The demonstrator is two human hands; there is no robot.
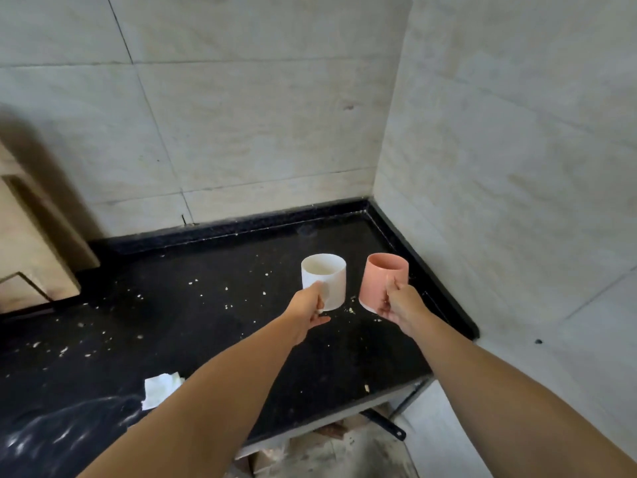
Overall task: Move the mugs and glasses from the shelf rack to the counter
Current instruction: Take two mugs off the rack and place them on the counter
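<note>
A bare home kitchen corner, shown by the black stone tabletop (220,305) with a raised rim, speckled with crumbs, set against pale tiled walls (258,125), and two mugs (324,277) held over it.

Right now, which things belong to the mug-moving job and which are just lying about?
Job: white mug in left hand; pink mug in right hand; counter.
Lying about: crumpled paper; crumbs; black handle below the counter.

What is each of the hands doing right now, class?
Left hand: closed, holding the white mug.
Right hand: closed, holding the pink mug.
</note>
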